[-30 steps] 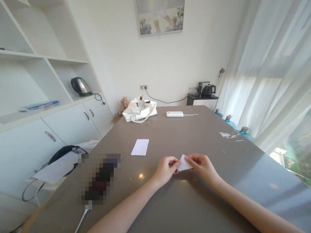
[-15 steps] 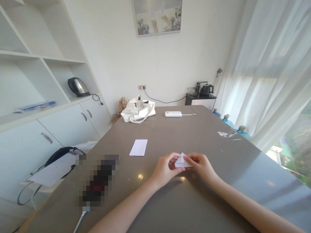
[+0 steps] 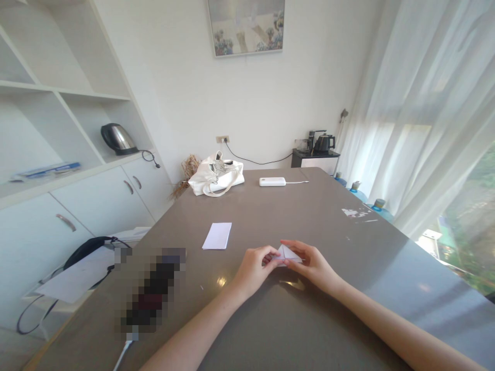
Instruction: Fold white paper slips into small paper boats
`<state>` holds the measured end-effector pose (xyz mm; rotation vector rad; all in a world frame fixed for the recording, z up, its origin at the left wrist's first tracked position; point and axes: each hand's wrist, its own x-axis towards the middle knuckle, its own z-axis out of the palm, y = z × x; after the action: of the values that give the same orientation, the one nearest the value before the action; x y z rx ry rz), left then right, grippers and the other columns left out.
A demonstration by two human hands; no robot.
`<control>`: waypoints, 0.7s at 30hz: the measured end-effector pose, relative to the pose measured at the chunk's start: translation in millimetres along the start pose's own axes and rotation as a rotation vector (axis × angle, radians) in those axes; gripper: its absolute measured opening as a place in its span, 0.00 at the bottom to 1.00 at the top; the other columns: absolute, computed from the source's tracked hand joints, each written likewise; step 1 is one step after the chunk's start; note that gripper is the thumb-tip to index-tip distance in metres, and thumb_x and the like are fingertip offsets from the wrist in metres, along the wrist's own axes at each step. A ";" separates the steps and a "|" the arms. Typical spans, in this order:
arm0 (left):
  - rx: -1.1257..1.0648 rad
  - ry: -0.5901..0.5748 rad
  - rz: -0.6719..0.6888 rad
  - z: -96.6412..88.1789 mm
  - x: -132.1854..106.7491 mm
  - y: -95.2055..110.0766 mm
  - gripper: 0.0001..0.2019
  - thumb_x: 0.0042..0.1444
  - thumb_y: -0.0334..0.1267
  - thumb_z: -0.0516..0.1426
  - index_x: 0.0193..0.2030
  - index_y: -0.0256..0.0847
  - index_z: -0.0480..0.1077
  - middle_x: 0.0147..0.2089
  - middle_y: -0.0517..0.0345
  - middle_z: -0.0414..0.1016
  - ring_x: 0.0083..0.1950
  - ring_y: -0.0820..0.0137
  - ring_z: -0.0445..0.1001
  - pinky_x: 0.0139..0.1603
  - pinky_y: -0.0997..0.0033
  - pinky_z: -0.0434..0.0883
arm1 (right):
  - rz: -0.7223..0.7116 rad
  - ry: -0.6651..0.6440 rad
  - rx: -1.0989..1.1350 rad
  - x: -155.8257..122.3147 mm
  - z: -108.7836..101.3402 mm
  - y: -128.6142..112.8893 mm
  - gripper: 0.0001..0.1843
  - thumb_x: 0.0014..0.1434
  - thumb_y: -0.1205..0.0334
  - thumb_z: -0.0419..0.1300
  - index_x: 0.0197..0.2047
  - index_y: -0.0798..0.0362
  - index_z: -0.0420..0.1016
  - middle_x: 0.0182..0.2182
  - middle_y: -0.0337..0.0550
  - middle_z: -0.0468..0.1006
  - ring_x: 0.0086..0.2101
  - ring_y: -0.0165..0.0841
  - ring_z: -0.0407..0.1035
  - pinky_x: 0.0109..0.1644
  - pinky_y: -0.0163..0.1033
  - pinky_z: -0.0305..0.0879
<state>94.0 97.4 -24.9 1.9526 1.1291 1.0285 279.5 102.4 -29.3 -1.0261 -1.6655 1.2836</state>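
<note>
A small white sheet of folded paper (image 3: 288, 254), with a pointed top and creases down its front, is held just over the table between both hands. My left hand (image 3: 257, 265) pinches its left side between thumb and fingers. On the other side, my right hand (image 3: 313, 263) grips the paper with its thumb along the lower edge and fingers behind. A stack of white paper (image 3: 217, 236) lies flat on the table to the left of my hands.
The grey-brown table (image 3: 247, 211) bears a white bag (image 3: 216, 175) and a white power bank (image 3: 273, 181) with a short cable at its far end. A pixelated dark object (image 3: 154, 293) with a white cable lies at left. Water bottles (image 3: 381, 206) stand beyond the right edge.
My right thumb has moved from the paper's upper part down to its lower edge. The paper now shows a fuller triangular shape. The view has shifted slightly.
</note>
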 end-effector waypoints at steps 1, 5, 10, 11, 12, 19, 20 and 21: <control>0.003 -0.003 0.005 -0.5 -0.1 0.3 0.09 0.56 0.41 0.56 0.37 0.41 0.75 0.34 0.55 0.79 0.34 0.68 0.76 0.38 0.73 0.69 | -0.001 -0.005 -0.013 0.1 0.1 0.9 0.30 0.50 0.53 0.64 0.55 0.56 0.66 0.44 0.51 0.77 0.43 0.41 0.73 0.45 0.43 0.70; 0.039 -0.016 0.053 -1.5 -0.3 1.3 0.09 0.58 0.40 0.54 0.36 0.42 0.75 0.34 0.56 0.79 0.35 0.68 0.75 0.37 0.74 0.67 | -0.005 0.000 -0.049 -0.2 -0.1 2.2 0.30 0.50 0.55 0.64 0.55 0.55 0.66 0.43 0.49 0.77 0.40 0.40 0.73 0.44 0.43 0.71; 0.133 0.020 0.113 -1.6 0.0 1.6 0.11 0.59 0.41 0.53 0.32 0.41 0.75 0.29 0.56 0.77 0.30 0.70 0.71 0.34 0.74 0.63 | -0.088 0.065 -0.123 -0.8 -1.8 1.6 0.18 0.53 0.53 0.61 0.45 0.53 0.72 0.37 0.46 0.79 0.38 0.37 0.74 0.41 0.39 0.70; 0.142 0.025 0.115 -1.3 0.0 1.5 0.12 0.59 0.41 0.52 0.32 0.40 0.74 0.28 0.57 0.76 0.29 0.71 0.70 0.33 0.74 0.63 | -0.092 0.079 -0.142 -0.6 -2.1 1.9 0.16 0.53 0.52 0.61 0.41 0.53 0.73 0.36 0.46 0.79 0.37 0.37 0.73 0.40 0.38 0.69; 0.145 0.027 0.115 -1.0 0.0 1.3 0.12 0.59 0.42 0.52 0.32 0.40 0.74 0.28 0.57 0.75 0.29 0.71 0.69 0.32 0.75 0.62 | -0.088 0.088 -0.155 -0.4 -2.2 2.4 0.15 0.53 0.52 0.61 0.38 0.54 0.74 0.35 0.46 0.79 0.35 0.37 0.73 0.38 0.38 0.69; 0.094 0.069 0.078 2.1 0.2 1.3 0.11 0.58 0.41 0.53 0.31 0.40 0.73 0.29 0.56 0.76 0.30 0.70 0.71 0.34 0.74 0.64 | -0.003 0.079 -0.010 2.7 0.1 2.9 0.17 0.50 0.49 0.63 0.30 0.57 0.73 0.27 0.43 0.78 0.28 0.32 0.71 0.31 0.34 0.64; 0.087 0.076 0.070 2.6 0.3 1.2 0.11 0.57 0.41 0.54 0.30 0.40 0.73 0.29 0.56 0.76 0.31 0.70 0.71 0.34 0.74 0.65 | 0.011 0.078 0.039 3.2 0.6 2.4 0.17 0.48 0.49 0.65 0.29 0.57 0.73 0.27 0.43 0.78 0.28 0.32 0.71 0.32 0.34 0.64; 0.079 0.083 0.062 3.1 0.5 1.1 0.11 0.57 0.41 0.54 0.30 0.40 0.73 0.29 0.56 0.76 0.31 0.70 0.72 0.34 0.74 0.65 | 0.027 0.082 0.089 3.7 1.2 1.9 0.18 0.46 0.49 0.66 0.30 0.56 0.72 0.28 0.43 0.78 0.28 0.32 0.71 0.32 0.34 0.65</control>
<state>97.3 97.0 -25.4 2.0348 1.1777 1.1221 277.4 105.7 -31.0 -1.0372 -1.5239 1.3039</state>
